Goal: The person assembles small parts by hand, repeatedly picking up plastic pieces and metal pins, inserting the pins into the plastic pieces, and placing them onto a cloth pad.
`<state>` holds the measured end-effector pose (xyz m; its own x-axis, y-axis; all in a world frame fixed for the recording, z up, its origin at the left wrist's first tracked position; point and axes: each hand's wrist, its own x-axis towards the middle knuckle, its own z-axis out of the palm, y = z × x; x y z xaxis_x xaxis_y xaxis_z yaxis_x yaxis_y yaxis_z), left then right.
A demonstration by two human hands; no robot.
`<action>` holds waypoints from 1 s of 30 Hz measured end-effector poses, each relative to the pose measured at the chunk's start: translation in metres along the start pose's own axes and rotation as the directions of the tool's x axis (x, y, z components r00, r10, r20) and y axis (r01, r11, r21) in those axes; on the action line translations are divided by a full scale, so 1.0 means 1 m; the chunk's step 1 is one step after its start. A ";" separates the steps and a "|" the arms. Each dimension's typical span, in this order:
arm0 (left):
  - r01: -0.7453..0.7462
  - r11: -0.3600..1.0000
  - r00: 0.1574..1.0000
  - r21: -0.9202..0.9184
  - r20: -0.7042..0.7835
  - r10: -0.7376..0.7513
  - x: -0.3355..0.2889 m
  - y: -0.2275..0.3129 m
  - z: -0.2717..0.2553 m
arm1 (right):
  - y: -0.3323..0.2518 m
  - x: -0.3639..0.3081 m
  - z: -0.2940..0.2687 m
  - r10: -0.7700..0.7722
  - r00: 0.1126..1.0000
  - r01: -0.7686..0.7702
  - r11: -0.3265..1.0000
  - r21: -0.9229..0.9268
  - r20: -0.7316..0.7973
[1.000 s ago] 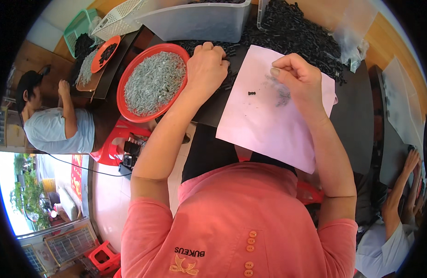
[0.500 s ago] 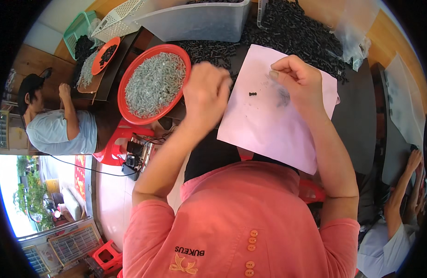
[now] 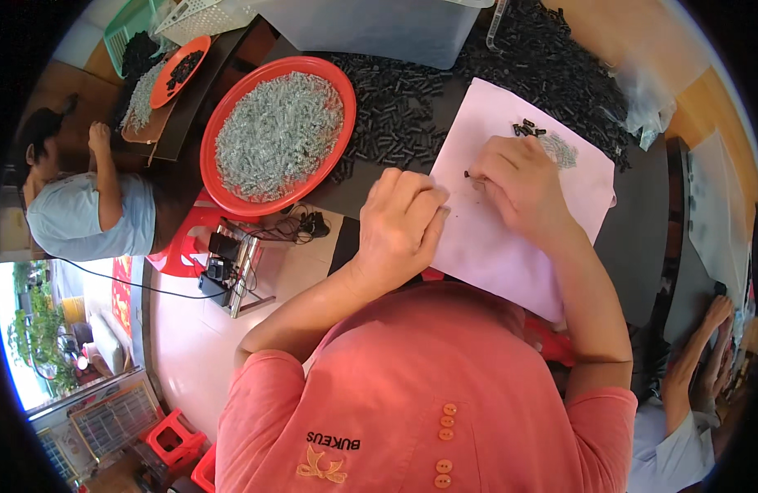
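A pink sheet (image 3: 518, 263) lies at an angle in front of me. My right hand (image 3: 522, 189) is over its middle, fingers curled down and closed on a small black plastic piece (image 3: 467, 173) that shows at their tips. My left hand (image 3: 402, 226) is at the sheet's left edge, thumb and fingers pressed together; whatever is in them is hidden. Behind my right hand, on the sheet, are a few small black pieces (image 3: 527, 128) and a patch of small silvery pieces (image 3: 561, 151) that look like springs.
A red basin (image 3: 212, 164) of silvery, spring-like pieces stands to the left. Loose black pieces (image 3: 399, 115) cover the dark table's far side, beside a translucent bin (image 3: 370, 37). One person (image 3: 91, 205) sits at the left; another person's hands (image 3: 711, 320) work at the right.
My right hand has lowered toward the sheet and closed on the black piece there. My left hand has swung in from beside the basin to the sheet's left edge. The view has shifted slightly.
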<state>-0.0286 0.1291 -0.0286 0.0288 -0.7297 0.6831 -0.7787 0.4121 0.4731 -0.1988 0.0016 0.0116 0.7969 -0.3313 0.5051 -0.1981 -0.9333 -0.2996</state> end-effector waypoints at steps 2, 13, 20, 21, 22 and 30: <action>-0.035 0.992 0.999 0.124 -0.008 0.037 0.000 -0.001 -0.005 | 0.000 0.000 0.002 -0.022 0.999 0.023 1.000 -0.017 0.049; 0.009 0.974 0.991 0.225 0.126 -0.038 0.004 0.006 -0.001 | -0.006 -0.008 0.008 -0.022 0.996 0.035 0.986 -0.160 0.083; -0.012 0.984 0.985 0.180 0.173 -0.019 0.002 0.012 -0.001 | 0.000 -0.035 -0.009 0.012 0.999 -0.007 0.986 -0.166 0.032; -0.014 0.985 0.984 0.173 0.175 -0.017 0.002 0.012 -0.002 | -0.002 -0.037 -0.013 0.030 0.999 -0.023 0.987 -0.161 0.042; 0.002 0.985 0.984 0.170 0.178 -0.033 0.003 0.012 -0.003 | -0.002 -0.040 -0.016 0.048 0.998 -0.040 0.987 -0.157 0.051; -0.036 0.985 0.970 0.168 0.243 -0.006 0.010 0.018 0.003 | 0.001 -0.058 -0.022 0.042 0.999 -0.040 0.984 -0.172 0.010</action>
<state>-0.0443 0.1274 -0.0146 -0.1201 -0.8428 0.5247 -0.8734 0.3409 0.3477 -0.2580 0.0164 -0.0001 0.7934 -0.3692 0.4839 -0.3251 -0.9292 -0.1758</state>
